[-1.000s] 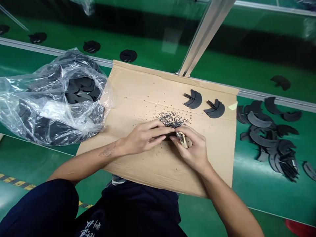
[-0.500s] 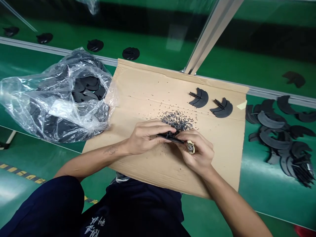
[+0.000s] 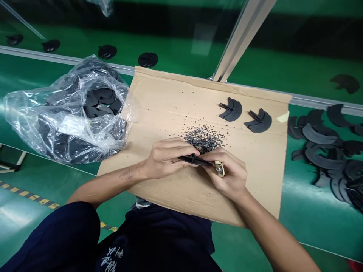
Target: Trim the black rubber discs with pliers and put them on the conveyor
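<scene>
1. A thin black strip (image 3: 195, 160) lies level between the two hands, just below the heap of granules, with a small fan-shaped part at its middle.
2. The left hand (image 3: 167, 158) is closed narrowly around the strip, its fingers curled over from above.
3. The right hand (image 3: 227, 173) is also closed narrowly, pinching a small cream-coloured tool with a metal end (image 3: 219, 169). The tool touches the right end of the strip; what kind of tool it is cannot be told.
4. A heap of black granules (image 3: 203, 139) sits on a cardboard sheet (image 3: 159, 102) just above the hands, with stray bits scattered around it.
5. Two black crescent-shaped pieces (image 3: 232, 110) lie side by side on the cardboard at upper right, each with a thin black spike.
6. A clear plastic bag (image 3: 68, 128) full of black pieces lies at the left of the frame, touching the cardboard's left edge.
7. A loose pile of black crescents (image 3: 319, 151) lies on the green bench (image 3: 309, 226) at the right of the frame.
8. Round black pieces (image 3: 148, 59) stand in a row at the top of the frame, beyond a metal rail (image 3: 85, 62).
9. The person's dark clothing (image 3: 159, 241) fills the bottom of the frame.
</scene>
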Motion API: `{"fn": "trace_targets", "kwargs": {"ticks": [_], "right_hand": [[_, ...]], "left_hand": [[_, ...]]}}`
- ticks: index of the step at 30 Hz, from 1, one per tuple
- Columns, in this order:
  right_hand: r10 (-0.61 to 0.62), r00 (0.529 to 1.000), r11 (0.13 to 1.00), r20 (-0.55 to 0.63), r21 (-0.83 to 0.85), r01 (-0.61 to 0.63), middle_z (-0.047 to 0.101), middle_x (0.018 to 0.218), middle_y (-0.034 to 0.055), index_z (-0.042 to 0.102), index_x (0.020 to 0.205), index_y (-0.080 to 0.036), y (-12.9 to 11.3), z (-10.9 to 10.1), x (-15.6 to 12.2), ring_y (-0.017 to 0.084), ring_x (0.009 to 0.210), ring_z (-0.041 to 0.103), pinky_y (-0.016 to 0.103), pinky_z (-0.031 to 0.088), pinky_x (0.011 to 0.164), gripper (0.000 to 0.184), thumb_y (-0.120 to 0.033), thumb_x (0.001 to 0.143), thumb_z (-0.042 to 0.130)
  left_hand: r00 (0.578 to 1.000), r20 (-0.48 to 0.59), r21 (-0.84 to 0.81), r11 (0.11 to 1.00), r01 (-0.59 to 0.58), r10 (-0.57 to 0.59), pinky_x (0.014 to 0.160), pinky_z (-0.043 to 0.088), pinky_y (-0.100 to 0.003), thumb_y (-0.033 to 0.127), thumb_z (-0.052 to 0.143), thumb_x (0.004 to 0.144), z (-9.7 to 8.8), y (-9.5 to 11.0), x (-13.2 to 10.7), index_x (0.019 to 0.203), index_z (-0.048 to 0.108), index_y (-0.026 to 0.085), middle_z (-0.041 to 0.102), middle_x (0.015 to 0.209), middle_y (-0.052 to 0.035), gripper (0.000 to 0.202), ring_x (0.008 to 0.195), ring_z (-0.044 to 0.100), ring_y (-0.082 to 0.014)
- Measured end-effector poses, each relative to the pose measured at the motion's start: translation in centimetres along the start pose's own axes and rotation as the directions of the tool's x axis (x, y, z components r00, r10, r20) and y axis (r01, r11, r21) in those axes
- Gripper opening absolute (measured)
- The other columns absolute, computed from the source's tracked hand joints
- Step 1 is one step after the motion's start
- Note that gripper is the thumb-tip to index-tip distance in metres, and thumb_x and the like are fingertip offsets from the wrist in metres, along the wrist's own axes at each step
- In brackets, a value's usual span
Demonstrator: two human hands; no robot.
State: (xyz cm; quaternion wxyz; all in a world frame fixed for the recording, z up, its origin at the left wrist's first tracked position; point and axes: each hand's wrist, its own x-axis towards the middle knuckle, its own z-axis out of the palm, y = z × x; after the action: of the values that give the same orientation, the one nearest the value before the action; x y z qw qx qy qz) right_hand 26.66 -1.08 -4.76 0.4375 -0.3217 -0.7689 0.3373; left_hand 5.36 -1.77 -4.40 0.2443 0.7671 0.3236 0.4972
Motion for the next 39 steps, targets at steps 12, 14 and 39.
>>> {"fn": "trace_targets", "kwargs": {"ticks": [12, 14, 39], "right_hand": [[0.010, 1.000, 0.999, 0.008, 0.031, -0.010, 0.072, 0.082, 0.0039, 0.068, 0.092, -0.023, -0.2, 0.0, 0.0, 0.017, 0.073, 0.069, 0.032, 0.055, 0.064, 0.016, -0.010, 0.083, 0.068], [0.026, 1.000, 0.999, -0.015, 0.044, -0.025, 0.072, 0.080, 0.0031, 0.068, 0.090, -0.023, -0.3, 0.0, 0.1, 0.017, 0.071, 0.068, 0.031, 0.055, 0.064, 0.014, -0.010, 0.084, 0.069], [-0.066, 0.997, 0.993, 0.043, 0.104, 0.061, 0.071, 0.087, 0.0043, 0.066, 0.091, -0.022, -0.3, -0.9, 0.7, 0.017, 0.079, 0.070, 0.031, 0.057, 0.069, 0.018, -0.007, 0.083, 0.070]], "left_hand": [[1.000, 0.009, 0.024, 1.000, 0.011, -0.011, 0.076, 0.060, -0.027, 0.029, 0.068, 0.093, 0.0, 0.3, 0.0, 0.104, 0.074, 0.020, 0.078, 0.090, -0.0048, 0.015, 0.082, 0.072, -0.0140], [1.000, 0.006, -0.008, 1.000, 0.030, -0.030, 0.078, 0.061, -0.027, 0.030, 0.071, 0.091, 0.1, 0.2, 0.1, 0.109, 0.073, 0.020, 0.078, 0.092, -0.0056, 0.021, 0.086, 0.072, -0.0148], [0.881, 0.336, -0.457, 0.760, 0.461, -0.333, 0.079, 0.056, -0.027, 0.045, 0.063, 0.094, -0.5, -0.6, 0.5, 0.095, 0.077, 0.017, 0.073, 0.093, -0.0090, 0.031, 0.088, 0.069, -0.0151]]}}
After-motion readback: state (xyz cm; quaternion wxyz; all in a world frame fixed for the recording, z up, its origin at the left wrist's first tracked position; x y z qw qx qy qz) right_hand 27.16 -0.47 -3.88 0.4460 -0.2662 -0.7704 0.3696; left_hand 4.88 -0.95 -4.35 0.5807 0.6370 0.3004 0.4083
